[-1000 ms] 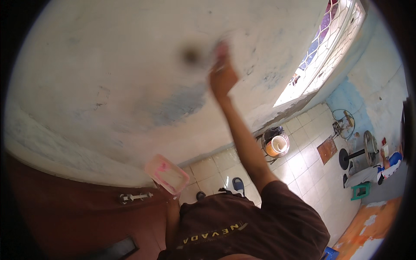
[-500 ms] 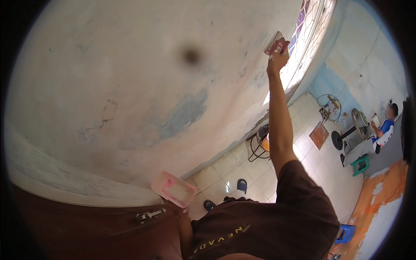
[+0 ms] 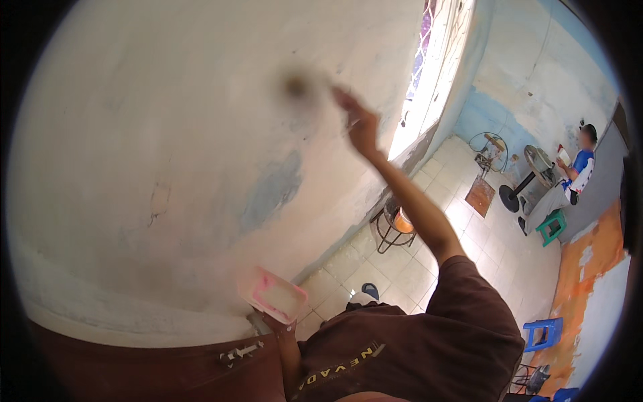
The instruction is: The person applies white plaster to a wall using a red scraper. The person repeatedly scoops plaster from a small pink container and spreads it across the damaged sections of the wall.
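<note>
Raised against the pale, patched wall [image 3: 167, 107], my right hand [image 3: 363, 127] grips a reddish putty knife [image 3: 343, 97], blurred by motion; whether its blade touches the wall is unclear. A barred window [image 3: 432, 60] is just to the right. Low by the wall, my left hand [image 3: 280, 324] holds a pink plastic tray [image 3: 297, 298] from underneath, with pale paste and pink smears inside it. A blurred dark spot hides a small patch of the upper middle of the view.
A brown door [image 3: 134, 368] with a latch lies lower left. A metal stool [image 3: 385, 238] with an orange bucket stands by the wall. At right, a person [image 3: 576, 167] sits on a green stool [image 3: 551, 228] near a pedestal fan [image 3: 539, 164]. A blue stool [image 3: 542, 335] is lower right.
Compared with half a second ago, my right hand and putty knife have swung left and down from beside the window. The tray remains low in my left hand. The view has shifted slightly.
</note>
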### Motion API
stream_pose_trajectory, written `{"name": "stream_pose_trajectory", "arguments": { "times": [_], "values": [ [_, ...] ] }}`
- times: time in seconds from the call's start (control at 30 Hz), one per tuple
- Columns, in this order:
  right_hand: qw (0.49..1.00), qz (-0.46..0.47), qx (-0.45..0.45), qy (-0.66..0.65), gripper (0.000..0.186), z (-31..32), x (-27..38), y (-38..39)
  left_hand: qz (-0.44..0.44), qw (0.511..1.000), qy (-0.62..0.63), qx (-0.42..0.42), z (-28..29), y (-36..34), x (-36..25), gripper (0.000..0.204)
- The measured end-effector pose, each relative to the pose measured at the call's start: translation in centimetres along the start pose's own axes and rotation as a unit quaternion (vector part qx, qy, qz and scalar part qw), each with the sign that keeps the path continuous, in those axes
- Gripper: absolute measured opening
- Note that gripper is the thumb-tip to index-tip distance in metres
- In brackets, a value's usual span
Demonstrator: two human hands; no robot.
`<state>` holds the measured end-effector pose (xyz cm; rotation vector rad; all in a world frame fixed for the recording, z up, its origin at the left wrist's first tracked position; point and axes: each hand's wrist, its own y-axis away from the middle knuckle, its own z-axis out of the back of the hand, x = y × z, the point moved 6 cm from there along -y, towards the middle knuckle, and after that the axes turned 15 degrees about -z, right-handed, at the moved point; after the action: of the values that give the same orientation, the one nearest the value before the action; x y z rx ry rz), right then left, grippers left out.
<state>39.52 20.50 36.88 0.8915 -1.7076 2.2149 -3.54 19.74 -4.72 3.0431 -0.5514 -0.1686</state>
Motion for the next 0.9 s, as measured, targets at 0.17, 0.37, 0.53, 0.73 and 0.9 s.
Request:
{"name": "stream_pose_trajectory", "arguments": {
  "times": [0.17,0.37,0.53,0.73,0.9],
  "values": [
    [0.876,-0.310,-0.132,-0.345,0.027,16.4,-17.6,-13.3,0.027,0.999,0.037,-0.003,0.6,0.3,1.2,0.059],
    [0.920,-0.247,-0.169,-0.252,0.024,19.5,-17.0,-22.4,-0.054,0.993,-0.106,0.020,-3.6,1.0,2.4,0.057],
    [0.939,-0.096,-0.255,0.210,0.039,6.6,1.3,-14.4,-0.014,0.998,-0.046,0.033,-11.0,2.5,5.8,0.057],
    [0.953,0.192,0.220,-0.084,0.047,3.7,21.8,2.0,0.033,0.989,-0.142,0.016,-14.1,5.3,7.0,0.062],
    [0.996,-0.067,-0.039,-0.038,0.030,14.8,7.6,-8.3,-0.134,0.900,-0.395,0.128,-16.2,6.0,6.3,0.058]
  ]
}}
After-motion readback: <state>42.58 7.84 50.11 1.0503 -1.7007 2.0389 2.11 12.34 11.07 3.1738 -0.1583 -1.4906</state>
